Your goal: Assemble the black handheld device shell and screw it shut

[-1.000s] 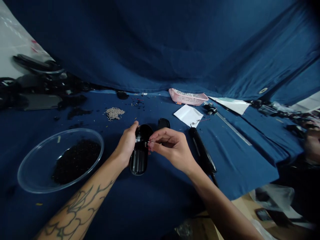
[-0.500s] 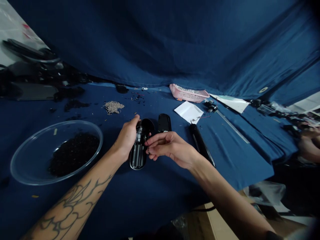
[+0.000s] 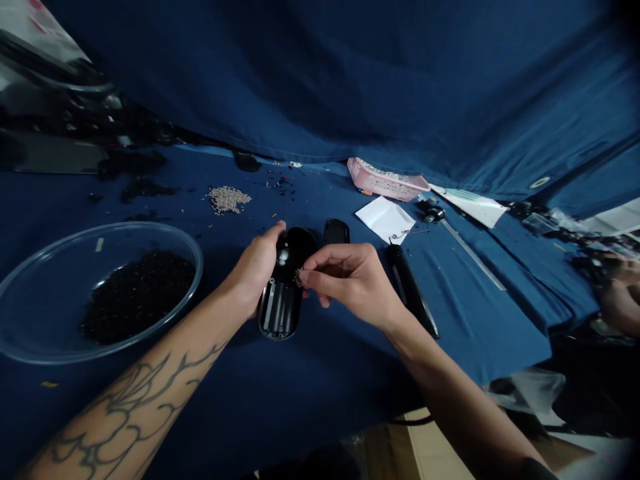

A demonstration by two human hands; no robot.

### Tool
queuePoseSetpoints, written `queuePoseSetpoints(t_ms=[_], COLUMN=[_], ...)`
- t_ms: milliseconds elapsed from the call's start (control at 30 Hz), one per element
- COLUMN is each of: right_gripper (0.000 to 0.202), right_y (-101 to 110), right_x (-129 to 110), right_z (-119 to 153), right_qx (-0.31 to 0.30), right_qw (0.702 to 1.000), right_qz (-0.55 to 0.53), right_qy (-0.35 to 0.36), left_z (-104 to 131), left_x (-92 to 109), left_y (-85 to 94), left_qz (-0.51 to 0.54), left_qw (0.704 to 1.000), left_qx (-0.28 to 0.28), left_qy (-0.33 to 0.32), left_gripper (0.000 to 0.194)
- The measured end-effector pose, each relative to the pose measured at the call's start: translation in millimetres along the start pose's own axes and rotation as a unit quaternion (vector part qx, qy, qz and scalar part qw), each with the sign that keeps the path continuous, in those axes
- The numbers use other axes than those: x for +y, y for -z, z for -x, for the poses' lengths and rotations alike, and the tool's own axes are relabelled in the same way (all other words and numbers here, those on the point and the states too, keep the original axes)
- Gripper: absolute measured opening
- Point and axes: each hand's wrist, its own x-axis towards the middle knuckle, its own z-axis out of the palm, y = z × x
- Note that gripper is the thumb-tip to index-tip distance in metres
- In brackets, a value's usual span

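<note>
Housing point(image 3: 279, 310) of glossy black plastic, elongated and round-ended, rests in a bare left hand point(image 3: 257, 267) above a dark blue cloth point(image 3: 210, 413), the thumb along its left side and the other fingers largely hidden. At its right edge, thumb and forefinger of the right hand point(image 3: 350, 275) close narrowly on a small metallic piece point(image 3: 299, 277), too small to make out in detail. Just beyond lies a black round-cornered plastic part point(image 3: 337, 231); to the right, a long black handheld tool point(image 3: 414, 293) points toward a square white paper sheet point(image 3: 385, 217) near a pink perforated plastic basket point(image 3: 393, 185). At left, a clear round plastic bowl point(image 3: 40, 293) holds small black bits point(image 3: 143, 293), with a pile of tiny pale grains point(image 3: 227, 199) farther back.
</note>
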Motion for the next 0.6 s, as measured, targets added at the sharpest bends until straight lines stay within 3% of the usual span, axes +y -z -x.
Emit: queuePoseSetpoints(t_ms=[133,367,500,600], right_gripper=[0.018,0.011,0.009,0.005], right_y=[-5.8,-15.9,-20.6,-20.6], right_x=[10.6,20.0,24.6,23.9], right_z=[0.2,2.4,6.8,8.5], right_qx=[0.018,0.068,0.109,0.102], right_qw=[0.999,0.994,0.984,0.966], right_qz=[0.019,0.031,0.083,0.163], right_qy=[0.039,0.081,0.113,0.17], left_z=[-1.4,-5.0,-10.1,-14.1], left_x=[0.8,-2.4,-5.2,-7.5], left_y=[-0.3,1.9,4.5,6.7], left_qz=[0.02,0.026,0.005,-0.019], left_qw=[0.999,0.999,0.998,0.996], left_qx=[0.007,0.012,0.058,0.073], left_qy=[0.027,0.018,-0.007,-0.058], left_gripper=[0.041,0.041,0.038,0.035])
